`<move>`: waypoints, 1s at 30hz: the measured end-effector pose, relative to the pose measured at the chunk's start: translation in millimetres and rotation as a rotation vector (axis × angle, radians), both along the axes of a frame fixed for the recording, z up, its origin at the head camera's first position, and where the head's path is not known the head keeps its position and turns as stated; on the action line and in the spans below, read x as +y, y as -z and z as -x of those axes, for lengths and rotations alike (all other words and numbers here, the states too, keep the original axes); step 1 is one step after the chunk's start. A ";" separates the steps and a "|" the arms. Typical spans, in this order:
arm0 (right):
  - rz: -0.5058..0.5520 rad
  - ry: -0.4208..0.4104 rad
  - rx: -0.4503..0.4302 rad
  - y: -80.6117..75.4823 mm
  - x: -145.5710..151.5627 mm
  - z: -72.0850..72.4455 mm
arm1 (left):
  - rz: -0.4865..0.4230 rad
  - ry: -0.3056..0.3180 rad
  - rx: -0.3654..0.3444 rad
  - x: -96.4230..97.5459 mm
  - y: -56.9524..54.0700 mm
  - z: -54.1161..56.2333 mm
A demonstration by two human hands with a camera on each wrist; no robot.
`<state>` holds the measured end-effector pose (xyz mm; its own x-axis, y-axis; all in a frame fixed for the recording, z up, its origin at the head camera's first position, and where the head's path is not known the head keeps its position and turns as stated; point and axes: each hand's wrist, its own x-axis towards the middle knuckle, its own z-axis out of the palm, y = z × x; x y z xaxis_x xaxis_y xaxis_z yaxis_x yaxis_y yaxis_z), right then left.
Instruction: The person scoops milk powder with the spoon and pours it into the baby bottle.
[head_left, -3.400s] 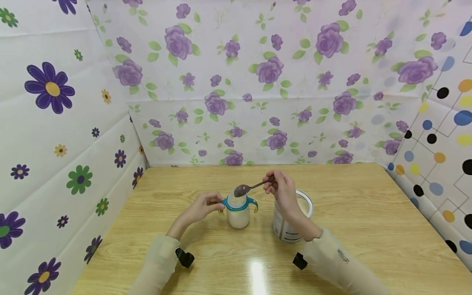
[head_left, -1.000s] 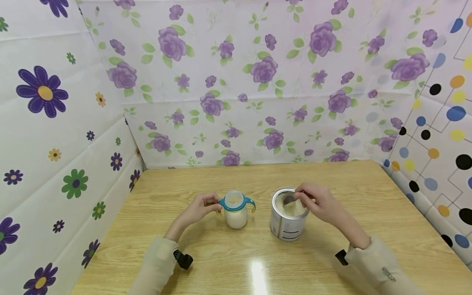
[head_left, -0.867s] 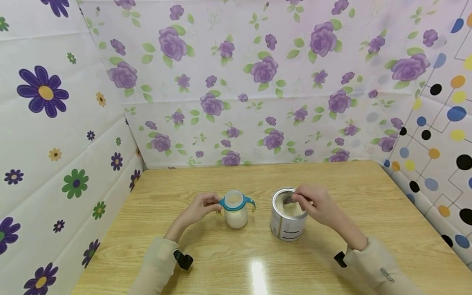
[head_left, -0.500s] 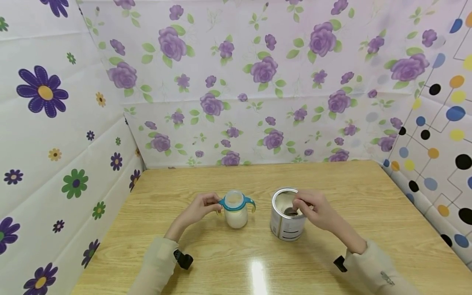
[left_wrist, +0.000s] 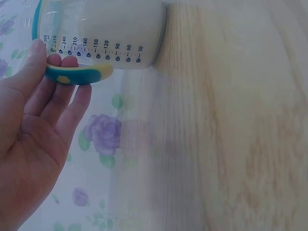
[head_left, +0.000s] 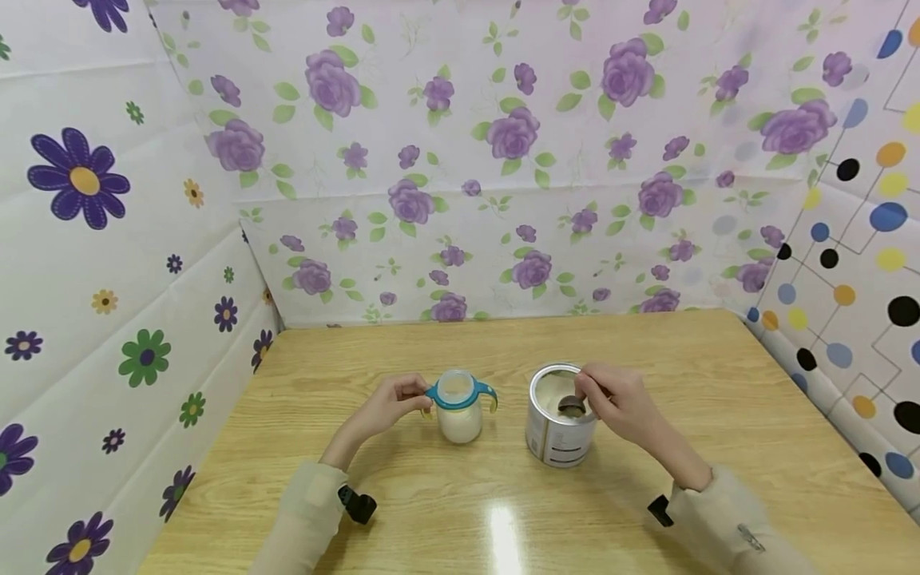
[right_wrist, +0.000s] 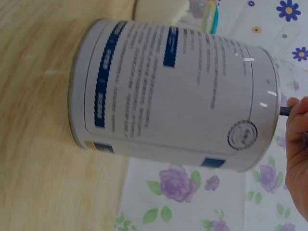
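Observation:
A baby bottle (head_left: 460, 423) with a blue collar and two side handles stands upright on the table, pale contents inside. My left hand (head_left: 394, 402) grips its left handle; in the left wrist view the fingers curl round that blue-and-yellow handle (left_wrist: 79, 75), beside the printed volume scale. To the right stands an uncovered tin (head_left: 559, 439) with cream-coloured powder in it. Over its right rim my right hand (head_left: 624, 403) pinches a dark spoon (head_left: 572, 406), whose bowl is inside the tin's mouth. The right wrist view shows the tin's printed side (right_wrist: 178, 96) and a bit of the spoon handle (right_wrist: 285, 111).
Both things stand on a wooden table (head_left: 402, 511), a short gap apart. Flower-printed cloth (head_left: 460, 160) rises behind the table and at the left, and a dotted cloth (head_left: 862, 279) at the right.
My right hand has gone from holding the spoon over the bottle to working it inside the tin. The spoon's bowl has shifted within the tin. The left hand stays on the bottle handle.

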<state>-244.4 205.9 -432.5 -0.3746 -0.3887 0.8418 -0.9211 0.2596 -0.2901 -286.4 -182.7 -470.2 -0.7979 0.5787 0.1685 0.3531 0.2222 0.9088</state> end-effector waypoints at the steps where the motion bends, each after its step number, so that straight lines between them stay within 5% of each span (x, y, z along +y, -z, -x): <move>1: 0.011 0.003 0.001 1.2 -2.2 0.7 | 0.000 -0.001 0.001 -0.1 0.2 0.4; 6: 0.069 -0.011 -0.016 1.6 -13.3 -1.6 | -0.003 0.000 0.006 -1.1 0.8 0.9; 13: 0.143 0.032 -0.172 -18.3 -20.8 -21.9 | -0.007 0.002 -0.008 -0.7 2.0 0.5; 21: 0.223 0.040 -0.313 0.9 -7.3 -7.8 | -0.006 0.003 -0.011 0.2 0.3 -0.4; 30: 0.317 -0.014 -0.455 -1.5 -4.7 -6.8 | -0.003 0.002 -0.014 0.4 -1.2 0.2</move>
